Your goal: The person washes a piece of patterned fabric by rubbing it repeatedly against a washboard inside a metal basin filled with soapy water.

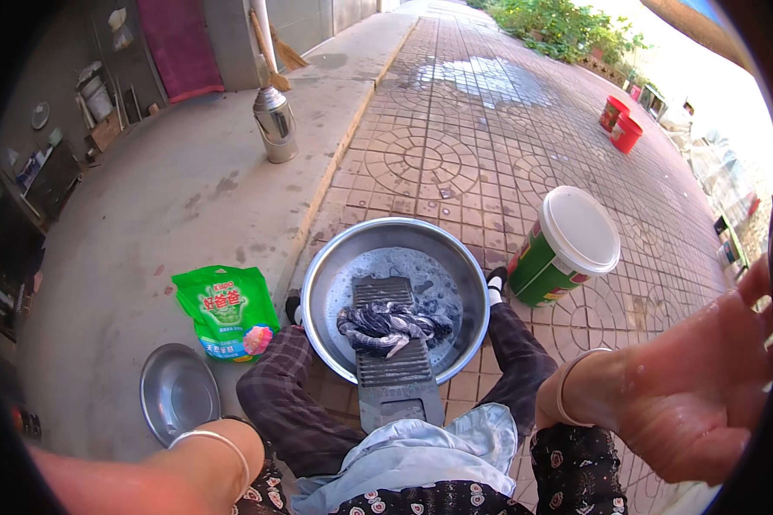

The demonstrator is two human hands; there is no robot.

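My right hand [689,386] is raised close to the camera at the right, palm showing and wet. Its fingers run behind a dark edge at the rim, so their grip is hidden. Of my left hand [96,479], only a blurred part shows at the lower left, its fingers out of view. A bangle circles each wrist. Between my legs stands a metal basin [315,257] of sudsy water. A dark ribbed washboard [396,370] leans in it, its lower end towards my lap. Wet checked cloth [386,325] lies bunched across the board, apart from both hands.
Left of the basin are a green Kispa detergent bag [225,315] and a small metal bowl [180,393]. A lidded green bucket [560,251] stands at the right. Farther off are a metal thermos flask [274,125], brooms [270,51] and red buckets [625,133]. A raised concrete edge [341,154] borders the paving.
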